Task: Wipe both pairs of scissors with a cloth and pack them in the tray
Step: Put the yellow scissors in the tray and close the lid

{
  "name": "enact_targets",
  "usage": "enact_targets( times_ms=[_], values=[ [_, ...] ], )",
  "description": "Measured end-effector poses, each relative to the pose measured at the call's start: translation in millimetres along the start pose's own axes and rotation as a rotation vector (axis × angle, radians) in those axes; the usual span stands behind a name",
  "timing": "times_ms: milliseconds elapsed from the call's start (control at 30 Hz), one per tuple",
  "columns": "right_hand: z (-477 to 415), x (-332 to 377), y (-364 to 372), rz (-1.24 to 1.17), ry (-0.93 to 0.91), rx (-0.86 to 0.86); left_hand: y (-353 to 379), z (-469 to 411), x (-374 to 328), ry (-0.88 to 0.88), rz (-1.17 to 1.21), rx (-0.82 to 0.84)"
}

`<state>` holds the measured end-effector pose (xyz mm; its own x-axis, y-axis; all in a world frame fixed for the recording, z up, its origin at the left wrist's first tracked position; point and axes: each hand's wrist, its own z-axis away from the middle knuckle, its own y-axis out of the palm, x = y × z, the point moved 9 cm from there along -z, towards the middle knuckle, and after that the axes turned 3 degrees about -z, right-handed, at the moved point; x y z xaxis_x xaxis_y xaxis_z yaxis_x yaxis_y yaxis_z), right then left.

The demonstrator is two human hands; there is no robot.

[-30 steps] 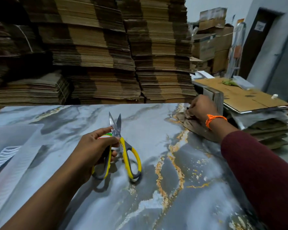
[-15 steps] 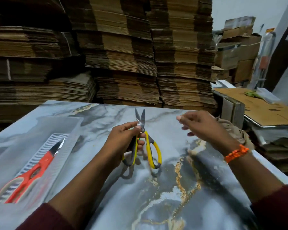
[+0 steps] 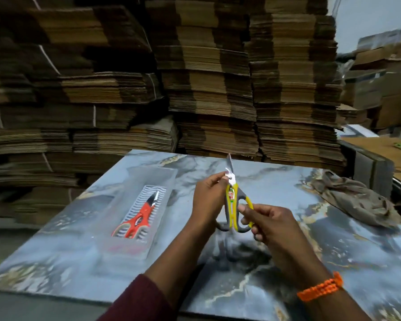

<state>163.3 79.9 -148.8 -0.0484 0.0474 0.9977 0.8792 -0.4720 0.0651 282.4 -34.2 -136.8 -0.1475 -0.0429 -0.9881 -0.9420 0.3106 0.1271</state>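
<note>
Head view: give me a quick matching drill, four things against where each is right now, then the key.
Things:
1. yellow scissors
2. red scissors
3. cloth
4. orange wristband

Places:
A. crumpled on the table's far right side, in nobody's grip
B. lying in the clear tray
C. on the right arm
D. held above the table by both hands, blades pointing up and away

Pairs: 1-D, 2-B, 3-A, 4-C. The left hand grips near the pivot; the right hand pinches a handle loop.
</note>
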Motion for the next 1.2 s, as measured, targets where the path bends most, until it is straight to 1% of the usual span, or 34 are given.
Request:
enact_targets(
  times_ms=[67, 167, 233, 300, 333, 367, 400, 433, 467, 500, 533, 567, 633, 667, 733, 767, 800, 833, 900, 933, 967, 1033, 1133, 1200],
  values=[
    [2.3, 5.4, 28.7, -0.033, 0.043, 0.082, -28.2, 6.5, -12.5, 0.000, -0.054, -0.038],
    [5.3, 15.2, 83.4, -0.060, 0.094, 0.235, -75.9, 13.3, -45.5, 0.057, -0.212, -0.046],
    [4.9, 20.1, 123.7, -0.093, 0.093, 0.298, -118.6, 13.0, -71.2, 0.120, -0.431, -0.114],
    [-2.7, 19.4, 159.6, -0.042, 0.060, 0.309, -176.1, 7.1, -89.7, 0.134, -0.726, -0.250],
    [-7.5, 16.3, 175.1, 0.003, 0.052, 0.307, -205.2, 2.7, -88.9, 0.089, -0.860, -0.296],
    [-12.1, 11.0, 189.6, 0.053, 0.055, 0.312, -230.1, 1.5, -82.1, 0.011, -0.992, -0.303],
    [-15.7, 5.1, 202.3, 0.103, 0.058, 0.328, -246.6, 2.4, -68.1, -0.079, -1.071, -0.264],
    [-17.4, 1.2, 212.8, 0.143, 0.061, 0.348, -254.0, 5.8, -52.1, -0.143, -1.086, -0.203],
    [-20.5, -1.5, 219.6, 0.176, 0.061, 0.355, -252.6, 10.9, -37.8, -0.170, -1.060, -0.136],
    [-25.0, -2.4, 223.2, 0.220, 0.056, 0.355, -248.5, 13.8, -28.1, -0.156, -1.038, -0.103],
    [-30.3, -2.5, 224.6, 0.294, 0.044, 0.358, -246.0, 13.4, -21.1, -0.114, -1.018, -0.113],
    [-34.1, -0.5, 224.3, 0.412, 0.026, 0.368, -242.7, 11.5, -14.8, -0.069, -0.996, -0.127],
    [-40.7, 4.2, 217.7, 0.754, -0.040, 0.396, -227.8, 11.7, -4.6, -0.030, -0.883, -0.123],
    [-42.0, 8.2, 211.5, 0.938, -0.087, 0.393, -216.8, 14.1, -2.8, -0.031, -0.819, -0.098],
    [-41.9, 16.1, 193.8, 1.247, -0.211, 0.317, -199.1, 10.4, 3.1, -0.105, -0.680, -0.043],
    [-39.9, 19.1, 185.1, 1.335, -0.272, 0.281, -192.2, 7.0, 4.2, -0.142, -0.629, -0.021],
    [-38.5, 21.6, 176.8, 1.372, -0.331, 0.253, -189.6, -2.1, 3.1, -0.133, -0.628, -0.026],
    [-35.6, 25.0, 168.5, 1.383, -0.371, 0.230, -193.3, -15.0, -2.5, -0.087, -0.771, -0.078],
    [-31.7, 32.0, 150.3, 1.339, -0.415, 0.198, -207.5, -40.2, -12.9, -0.023, -1.208, -0.225],
    [-30.7, 35.1, 142.1, 1.289, -0.430, 0.186, -212.9, -50.7, -13.7, -0.032, -1.376, -0.260],
    [-28.0, 39.2, 134.8, 1.228, -0.444, 0.174, -216.9, -60.2, -10.5, -0.066, -1.484, -0.257],
    [-20.4, 44.4, 125.1, 1.128, -0.473, 0.166, -217.2, -72.2, -2.6, -0.118, -1.586, -0.248],
    [-17.9, 43.7, 115.2, 1.030, -0.513, 0.149, -201.1, -80.8, 5.4, -0.100, -1.702, -0.218],
    [-17.3, 46.6, 109.1, 0.953, -0.566, 0.114, -196.3, -79.5, -2.2, -0.083, -1.684, -0.236]
  ],
)
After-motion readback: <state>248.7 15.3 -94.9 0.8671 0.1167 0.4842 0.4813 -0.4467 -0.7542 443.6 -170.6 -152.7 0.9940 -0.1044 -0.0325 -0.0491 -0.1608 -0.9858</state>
